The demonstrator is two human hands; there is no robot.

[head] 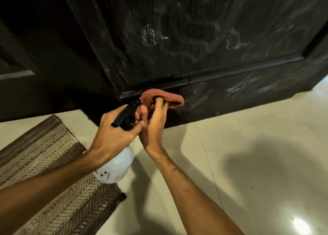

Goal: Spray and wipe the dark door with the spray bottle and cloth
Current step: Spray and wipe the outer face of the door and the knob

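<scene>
Floor point(248, 155): pale glossy tile in the head view, with a woven mat point(44, 155) lying at left.
Door point(195, 39): dark and upright, with whitish smears across its panel and bottom rail; probably residue not yet wiped off.
Cloth point(165, 99): reddish and bunched, pressed to the door at the low moulding.
Right hand point(153, 126): fingers curled into the cloth, gripping it so a padded fold meets the groove.
Bottle point(115, 167): white body hangs over the mat's edge; the black nozzle points toward the door, just beside the cloth.
Left hand point(113, 128): wrapped round the bottle's neck, seemingly kept ready to spray.
Stage: wiping the low section; smears remain above.
</scene>
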